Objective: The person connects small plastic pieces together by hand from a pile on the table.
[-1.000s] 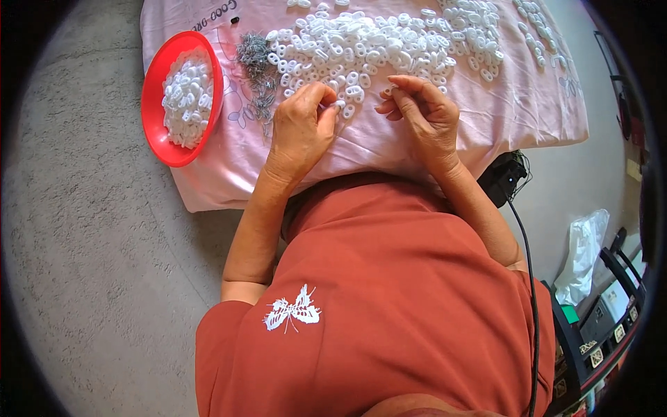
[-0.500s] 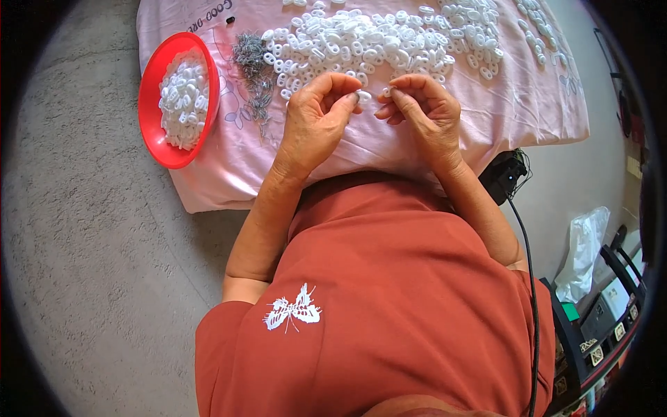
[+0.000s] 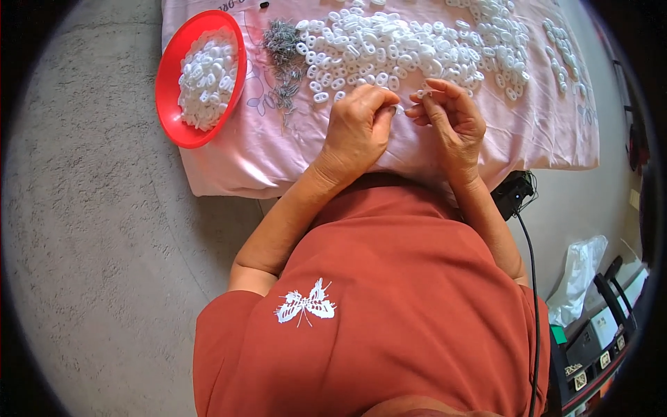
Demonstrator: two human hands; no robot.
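In front of my body, over the near edge of the pink cloth [image 3: 278, 163], both hands are raised close together. My left hand [image 3: 358, 128] is closed in a pinch, its back turned up, with a small white plastic piece [image 3: 399, 110] at the fingertips. Between thumb and forefinger my right hand [image 3: 455, 125] pinches another small white piece [image 3: 423, 93]; its other fingers are loosely curled. Just beyond the hands lies a heap of white oval plastic pieces [image 3: 375, 45] with two holes each. Left of it sits a pile of thin grey metal bits [image 3: 281, 43].
A red bowl [image 3: 167, 90] holding white pieces stands at the cloth's left edge. More white pieces [image 3: 511, 62] lie to the right. A small black object [image 3: 264, 5] rests at the far left. Below the right edge are a black device [image 3: 513, 194] and a cable [image 3: 529, 257].
The whole view has shifted, so the bowl and heap appear farther right. My left hand has rolled back-up and moved nearer my right hand, which still pinches its piece.
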